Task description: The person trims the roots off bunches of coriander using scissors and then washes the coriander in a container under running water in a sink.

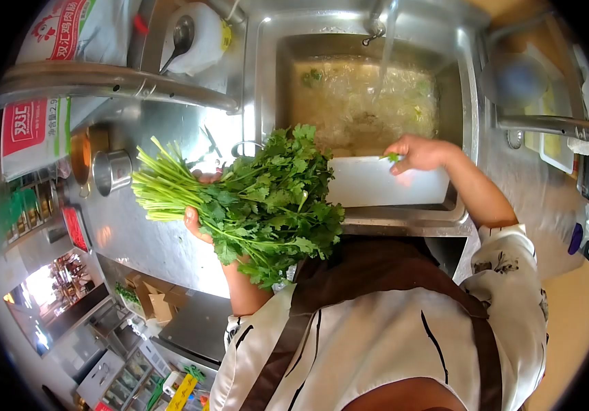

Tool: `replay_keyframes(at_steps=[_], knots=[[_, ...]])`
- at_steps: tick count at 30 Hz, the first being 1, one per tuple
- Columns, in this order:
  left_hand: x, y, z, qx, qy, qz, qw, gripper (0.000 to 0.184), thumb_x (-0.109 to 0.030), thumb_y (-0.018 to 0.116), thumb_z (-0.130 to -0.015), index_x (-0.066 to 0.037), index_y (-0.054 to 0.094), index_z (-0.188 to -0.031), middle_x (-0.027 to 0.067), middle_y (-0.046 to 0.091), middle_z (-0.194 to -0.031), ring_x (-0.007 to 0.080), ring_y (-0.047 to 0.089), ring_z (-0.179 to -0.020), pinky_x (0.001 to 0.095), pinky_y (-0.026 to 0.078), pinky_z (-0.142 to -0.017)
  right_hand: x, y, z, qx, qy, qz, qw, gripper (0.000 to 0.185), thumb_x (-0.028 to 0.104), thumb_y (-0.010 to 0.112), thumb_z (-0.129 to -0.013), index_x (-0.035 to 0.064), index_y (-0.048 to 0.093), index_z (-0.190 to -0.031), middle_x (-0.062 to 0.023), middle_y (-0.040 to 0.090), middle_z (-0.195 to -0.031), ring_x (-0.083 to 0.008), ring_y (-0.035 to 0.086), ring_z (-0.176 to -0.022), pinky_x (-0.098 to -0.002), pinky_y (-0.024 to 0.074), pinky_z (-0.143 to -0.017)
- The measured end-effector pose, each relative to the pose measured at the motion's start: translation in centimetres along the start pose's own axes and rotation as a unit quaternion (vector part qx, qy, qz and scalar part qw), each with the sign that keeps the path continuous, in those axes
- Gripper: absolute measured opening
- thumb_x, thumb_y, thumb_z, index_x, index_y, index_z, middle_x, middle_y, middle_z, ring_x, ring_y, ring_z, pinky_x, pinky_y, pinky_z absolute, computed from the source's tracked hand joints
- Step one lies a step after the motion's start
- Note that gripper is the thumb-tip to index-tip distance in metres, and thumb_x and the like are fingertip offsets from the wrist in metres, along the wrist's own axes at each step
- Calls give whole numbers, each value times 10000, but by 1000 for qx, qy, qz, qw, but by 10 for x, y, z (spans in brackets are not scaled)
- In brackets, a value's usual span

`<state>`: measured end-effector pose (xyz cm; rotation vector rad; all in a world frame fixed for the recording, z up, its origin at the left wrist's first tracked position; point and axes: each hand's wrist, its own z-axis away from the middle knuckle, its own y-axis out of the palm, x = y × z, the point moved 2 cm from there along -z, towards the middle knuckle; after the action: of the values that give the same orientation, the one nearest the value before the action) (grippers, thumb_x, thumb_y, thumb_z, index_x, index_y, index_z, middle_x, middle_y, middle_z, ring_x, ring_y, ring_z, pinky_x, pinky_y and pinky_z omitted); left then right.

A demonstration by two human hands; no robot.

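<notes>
A big bunch of cilantro (274, 195) is gripped in my left hand (197, 226), its pale stems pointing left and its leaves spreading to the right. The leaves reach over the left front of the steel sink (469, 103). My right hand (419, 153) is closed, with a small green leaf (392, 157) at its fingertips. Below that hand, a white, flat-faced piece (376, 188) lies along the sink's near side; whether it is a board or a tub's wall, I cannot tell. Cloudy water (356, 103) with a few floating green bits fills the sink.
Water runs from the tap (385, 58) into the sink. On the left stand a metal cup (112, 171), a spoon (183, 35) on a white container and printed food bags (34, 137). A steel rail (123, 82) crosses the upper left; another rail (555, 127) is at right.
</notes>
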<state>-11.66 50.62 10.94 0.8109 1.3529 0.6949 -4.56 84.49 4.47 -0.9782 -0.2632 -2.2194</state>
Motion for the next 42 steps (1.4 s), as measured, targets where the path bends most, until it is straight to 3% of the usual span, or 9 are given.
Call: replay_keyframes(at_steps=[4,9,13,16,22,28,35,39,42], knots=[[-3,2,5,-17,7,8,1000,494,-326,576,-724,-83,395,-1114,43,505,-962,172,484,-967,393,338,-985,7,-41,5,-7,-48,50,998,221,155,666,-767,0,600,-909,-31,635,-781,-113,567,-737,-270,445,-710],[-6,6,12,-20,9,48,999,480,-333,581,-733,-89,407,-1108,28,513,-982,170,505,-968,406,337,-1001,24,-61,23,29,20,-120,992,184,115,664,-756,2,604,-889,-8,616,-760,-99,556,-714,-262,447,-711],[-11,-4,14,-34,20,25,999,488,-350,568,-741,-93,417,-1127,35,512,-977,176,502,-967,420,366,-973,45,-35,37,-106,-64,116,986,234,172,639,-795,28,592,-972,-63,640,-791,-169,581,-737,-314,457,-723],[-13,-12,12,-36,19,6,999,509,-363,559,-741,-90,415,-1147,43,512,-978,185,501,-966,433,379,-957,40,9,37,-217,-56,273,936,257,113,570,-793,92,585,-1048,-187,610,-848,-344,583,-807,-417,463,-720],[-4,-18,7,-33,-55,7,998,482,-336,543,-735,-63,444,-1120,72,509,-983,199,499,-945,397,423,-853,-65,51,-33,-319,-107,407,849,357,37,549,-664,49,555,-1020,-116,608,-755,-286,597,-716,-379,476,-625],[37,-8,-8,-68,-123,-51,989,491,-339,556,-718,-45,477,-1103,107,536,-981,246,517,-945,397,459,-808,-128,56,-81,-372,-167,435,803,225,57,501,-706,93,536,-925,-77,591,-752,-262,593,-734,-369,473,-608],[71,12,-26,-31,-173,-4,984,496,-345,574,-714,-49,460,-1095,93,527,-972,237,510,-941,390,431,-847,-81,35,-35,-299,-80,404,861,256,71,523,-706,95,560,-958,-92,612,-784,-280,601,-762,-389,471,-646],[65,16,-29,-33,-166,34,985,465,-348,568,-732,-63,467,-1086,80,523,-968,220,515,-944,391,436,-849,-33,-11,11,-325,-67,221,917,276,149,605,-776,105,610,-1049,-138,627,-931,-319,595,-830,-392,467,-749],[50,22,-32,26,-145,106,983,468,-364,559,-759,-87,476,-1126,53,518,-973,188,501,-972,392,425,-876,0,-50,36,-271,-22,44,961,243,113,638,-787,50,611,-1020,-66,632,-860,-132,563,-730,-280,452,-696]])
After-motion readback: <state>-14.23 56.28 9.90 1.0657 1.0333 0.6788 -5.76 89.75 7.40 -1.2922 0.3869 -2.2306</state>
